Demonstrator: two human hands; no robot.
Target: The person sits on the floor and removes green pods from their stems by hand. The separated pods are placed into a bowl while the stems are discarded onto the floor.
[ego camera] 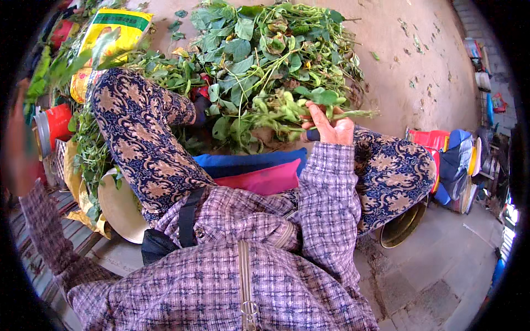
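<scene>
My right hand (331, 126) is closed around a stem of a bean plant (285, 109) with green pods, just over the near right part of a large heap of leafy bean plants (244, 53). Out at the far left rim, my left hand (18, 145) is raised and blurred by motion. Blurred green leaves (62, 72) show close above it; whether the fingers hold them cannot be told. Blue cloth (252, 163) and pink cloth (265, 178) lie between my legs, on the near side of the heap.
A yellow and green printed bag (114, 35) lies at the upper left, near a red container (60, 124). A pale basin (120, 207) stands beside my left leg. At right are a metal vessel (403, 225) and several stacked items (459, 165). Loose leaves dot the floor.
</scene>
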